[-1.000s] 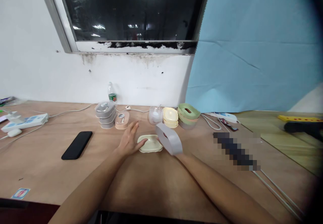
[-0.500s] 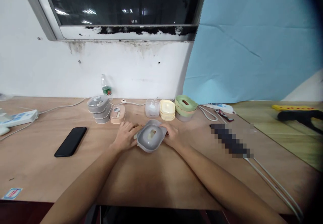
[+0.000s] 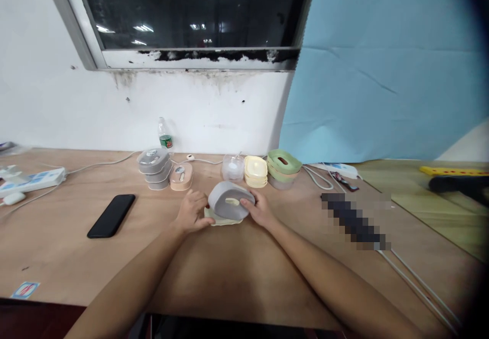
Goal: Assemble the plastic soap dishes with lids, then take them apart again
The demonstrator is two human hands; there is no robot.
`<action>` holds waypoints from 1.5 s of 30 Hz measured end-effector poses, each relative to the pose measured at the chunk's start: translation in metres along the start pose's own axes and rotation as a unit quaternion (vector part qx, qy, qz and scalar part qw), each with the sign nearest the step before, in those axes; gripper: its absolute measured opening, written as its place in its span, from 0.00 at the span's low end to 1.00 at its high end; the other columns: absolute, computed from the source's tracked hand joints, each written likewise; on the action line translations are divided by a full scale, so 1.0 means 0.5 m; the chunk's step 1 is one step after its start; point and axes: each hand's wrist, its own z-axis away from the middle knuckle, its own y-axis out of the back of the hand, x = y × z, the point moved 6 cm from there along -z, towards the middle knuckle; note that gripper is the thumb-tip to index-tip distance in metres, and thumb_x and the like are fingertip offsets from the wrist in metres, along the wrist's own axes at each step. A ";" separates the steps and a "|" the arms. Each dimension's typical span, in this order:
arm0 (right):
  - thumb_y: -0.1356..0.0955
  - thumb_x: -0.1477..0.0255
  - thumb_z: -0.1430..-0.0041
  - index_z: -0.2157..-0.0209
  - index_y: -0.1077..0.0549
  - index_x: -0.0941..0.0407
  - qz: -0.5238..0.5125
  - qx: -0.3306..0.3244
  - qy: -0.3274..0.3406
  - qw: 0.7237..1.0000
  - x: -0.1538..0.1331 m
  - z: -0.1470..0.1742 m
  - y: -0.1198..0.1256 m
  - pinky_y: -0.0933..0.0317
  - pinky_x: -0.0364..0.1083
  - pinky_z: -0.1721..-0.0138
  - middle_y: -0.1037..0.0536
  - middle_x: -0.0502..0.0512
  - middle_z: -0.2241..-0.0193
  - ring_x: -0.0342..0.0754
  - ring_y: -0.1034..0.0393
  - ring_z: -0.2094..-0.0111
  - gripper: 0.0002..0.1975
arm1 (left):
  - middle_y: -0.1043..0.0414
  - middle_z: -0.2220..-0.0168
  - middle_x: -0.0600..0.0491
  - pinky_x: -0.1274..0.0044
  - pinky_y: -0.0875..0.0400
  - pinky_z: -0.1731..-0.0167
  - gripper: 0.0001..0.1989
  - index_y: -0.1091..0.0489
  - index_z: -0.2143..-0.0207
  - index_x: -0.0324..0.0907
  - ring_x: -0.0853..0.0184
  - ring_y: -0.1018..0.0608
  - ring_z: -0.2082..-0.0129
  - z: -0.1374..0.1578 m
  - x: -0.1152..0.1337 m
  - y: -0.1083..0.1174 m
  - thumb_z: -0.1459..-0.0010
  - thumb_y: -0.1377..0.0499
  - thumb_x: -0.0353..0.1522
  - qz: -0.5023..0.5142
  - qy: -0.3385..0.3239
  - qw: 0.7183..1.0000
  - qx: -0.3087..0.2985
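Note:
My right hand (image 3: 260,209) grips the right end of a grey plastic tray (image 3: 219,197) with an oval hole in its middle, thumb over its near side. The tray is tilted up. Below it lies a flat cream plastic piece (image 3: 225,221), partly hidden by the tray. Its left edge is pinched by my left hand (image 3: 193,211), thumb toward me and fingers curled behind. Behind my hands stand a stack of cream square containers (image 3: 255,168), a clear container (image 3: 233,166) and a green tray with an oval hole (image 3: 284,160) on other trays.
Grey stacked boxes (image 3: 155,168) and a pink box (image 3: 181,176) stand at back left, before a bottle (image 3: 165,135). A black phone (image 3: 111,215) lies left. Power strips (image 3: 36,181) and cables lie at both sides. A pixelated dark object (image 3: 351,222) is at right.
The grey tray has been tipped up, toward the right hand, showing more of the cream piece beneath. My left hand has shifted slightly to the near edge. The view has moved slightly.

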 end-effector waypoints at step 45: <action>0.35 0.68 0.44 0.59 0.32 0.52 0.260 0.062 -0.043 0.963 0.014 -0.163 0.019 0.48 0.42 0.71 0.25 0.46 0.75 0.47 0.31 0.70 0.09 | 0.24 0.55 0.49 0.70 0.32 0.56 0.26 0.31 0.50 0.45 0.59 0.23 0.56 0.004 -0.087 -0.051 0.36 0.58 0.49 0.043 0.253 0.963 -0.082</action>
